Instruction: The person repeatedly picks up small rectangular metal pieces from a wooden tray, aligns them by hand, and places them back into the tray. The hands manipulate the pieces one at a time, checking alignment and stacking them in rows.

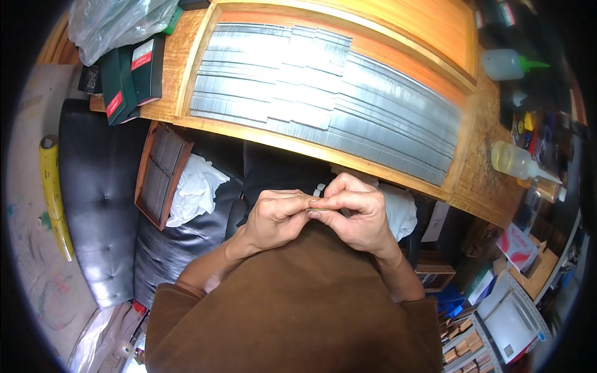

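Close to my body, my left hand (278,216) and my right hand (359,213) meet at the fingertips. Both are closed in a pinch, thumbs against forefingers. A thin edge shows between the fingertips, but the fingers hide most of it and its kind cannot be made out. Just beyond the hands is a wooden tray (261,138) on the bench. Rows of thin, shiny grey metal strips (373,118) lie packed in it, some overlapping the others in steps.
A small wooden box (145,180) of grey strips rests beside white cloth (194,189) on a black padded seat (99,186). Dark green boxes (118,84) and a plastic bag (118,25) crowd the bench's left end. Squeeze bottles (511,160) stand at the right, above cluttered shelves (476,342).
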Demonstrator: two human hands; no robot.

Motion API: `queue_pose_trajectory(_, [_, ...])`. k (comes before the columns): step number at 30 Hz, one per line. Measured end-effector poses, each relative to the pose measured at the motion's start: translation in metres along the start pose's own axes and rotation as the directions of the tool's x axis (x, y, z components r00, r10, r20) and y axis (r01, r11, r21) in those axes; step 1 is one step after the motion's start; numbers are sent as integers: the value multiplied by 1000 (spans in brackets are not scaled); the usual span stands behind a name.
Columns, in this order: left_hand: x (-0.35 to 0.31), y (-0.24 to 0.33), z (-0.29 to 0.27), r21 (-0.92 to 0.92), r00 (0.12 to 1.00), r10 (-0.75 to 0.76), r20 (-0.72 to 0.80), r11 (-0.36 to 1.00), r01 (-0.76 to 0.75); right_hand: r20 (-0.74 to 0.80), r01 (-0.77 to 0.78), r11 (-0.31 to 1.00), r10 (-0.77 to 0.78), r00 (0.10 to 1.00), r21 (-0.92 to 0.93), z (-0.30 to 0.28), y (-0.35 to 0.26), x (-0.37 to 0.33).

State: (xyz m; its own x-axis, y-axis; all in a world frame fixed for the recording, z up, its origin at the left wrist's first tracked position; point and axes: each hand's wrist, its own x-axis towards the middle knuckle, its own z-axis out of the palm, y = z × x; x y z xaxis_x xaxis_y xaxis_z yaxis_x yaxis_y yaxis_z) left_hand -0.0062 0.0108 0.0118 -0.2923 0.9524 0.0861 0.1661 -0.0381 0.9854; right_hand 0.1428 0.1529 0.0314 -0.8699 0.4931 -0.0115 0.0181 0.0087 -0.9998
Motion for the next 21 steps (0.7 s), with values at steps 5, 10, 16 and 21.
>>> queue_pose_trajectory(5, [4, 3, -1, -27, 999, -7, 52, 1000, 8, -22, 7, 1000, -7, 1000, -17, -2, -6, -4])
queue_pose_trajectory(10, [4, 2, 1, -43, 998, -10, 56, 999, 13, -70, -13, 999, 10, 998, -33, 1, -2, -10])
queue_pose_trajectory(16, [2, -3, -1, -37, 993, -76, 93, 996, 79, -137, -37, 997, 28, 990, -60, 10, -1, -16])
queue_pose_trajectory(21, [2, -1, 0, -52, 986, -124, 115, 990, 131, -137, -9, 996, -3, 991, -91, 10, 0, -18])
